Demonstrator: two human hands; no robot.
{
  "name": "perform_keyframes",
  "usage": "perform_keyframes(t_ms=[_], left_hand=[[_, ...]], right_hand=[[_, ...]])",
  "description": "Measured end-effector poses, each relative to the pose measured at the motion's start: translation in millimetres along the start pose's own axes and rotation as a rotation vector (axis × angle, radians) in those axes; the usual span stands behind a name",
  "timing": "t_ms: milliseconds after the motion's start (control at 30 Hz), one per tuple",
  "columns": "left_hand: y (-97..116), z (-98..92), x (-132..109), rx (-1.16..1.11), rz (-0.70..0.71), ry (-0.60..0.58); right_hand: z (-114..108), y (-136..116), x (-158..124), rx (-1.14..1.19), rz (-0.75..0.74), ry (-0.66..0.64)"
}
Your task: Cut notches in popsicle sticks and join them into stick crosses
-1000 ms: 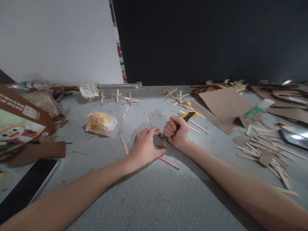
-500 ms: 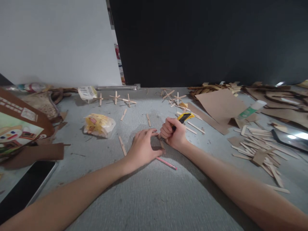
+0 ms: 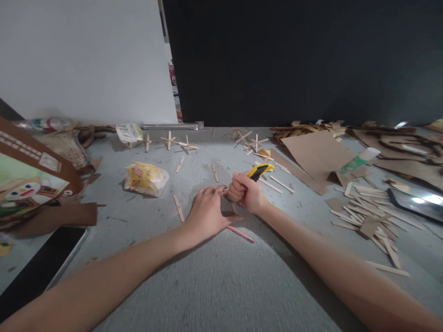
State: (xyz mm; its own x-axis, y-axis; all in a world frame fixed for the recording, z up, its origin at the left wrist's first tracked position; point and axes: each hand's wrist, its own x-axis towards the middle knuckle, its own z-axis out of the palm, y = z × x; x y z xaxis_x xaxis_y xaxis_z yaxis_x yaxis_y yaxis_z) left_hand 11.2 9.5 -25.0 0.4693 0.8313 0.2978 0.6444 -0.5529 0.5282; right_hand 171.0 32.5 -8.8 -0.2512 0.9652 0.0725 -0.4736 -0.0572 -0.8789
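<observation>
My right hand (image 3: 246, 192) is a fist round a yellow and black utility knife (image 3: 259, 171), its tip pointing down at the grey floor between my hands. My left hand (image 3: 207, 211) lies flat next to it, fingers stretched and pressing down on a wooden craft stick (image 3: 234, 208) that is mostly hidden beneath both hands. A pink pencil (image 3: 241, 234) lies just beside my left thumb. Another loose stick (image 3: 178, 207) lies left of my left hand.
A pile of wooden sticks (image 3: 370, 210) and cardboard scraps lie at the right, with a glue bottle (image 3: 360, 160) on brown cardboard (image 3: 318, 154). Crossed sticks (image 3: 169, 139) lie at the back. A yellow packet (image 3: 146, 178), a printed box (image 3: 29, 177) and a phone (image 3: 41, 269) lie left.
My right hand with the knife has shifted slightly left and away, closer to my left fingertips. My left hand has stayed pressed on the stick.
</observation>
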Motion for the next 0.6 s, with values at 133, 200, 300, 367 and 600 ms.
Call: perform_keyframes(t_ms=[133, 200, 300, 367, 600], left_hand=[[1, 1.3, 1, 0.019, 0.003, 0.010], [1, 1.2, 1, 0.029, -0.016, 0.005], [2, 0.7, 2, 0.040, -0.038, -0.005], [2, 0.4, 1, 0.039, -0.035, -0.005], [2, 0.0, 0, 0.029, -0.040, 0.010]], right_hand=[[2, 5, -1, -0.004, -0.023, 0.006], [2, 5, -1, -0.010, -0.039, 0.007], [4, 6, -2, -0.015, -0.047, 0.029], [4, 7, -3, -0.009, -0.046, 0.056], [6, 12, -3, -0.013, -0.100, 0.122]])
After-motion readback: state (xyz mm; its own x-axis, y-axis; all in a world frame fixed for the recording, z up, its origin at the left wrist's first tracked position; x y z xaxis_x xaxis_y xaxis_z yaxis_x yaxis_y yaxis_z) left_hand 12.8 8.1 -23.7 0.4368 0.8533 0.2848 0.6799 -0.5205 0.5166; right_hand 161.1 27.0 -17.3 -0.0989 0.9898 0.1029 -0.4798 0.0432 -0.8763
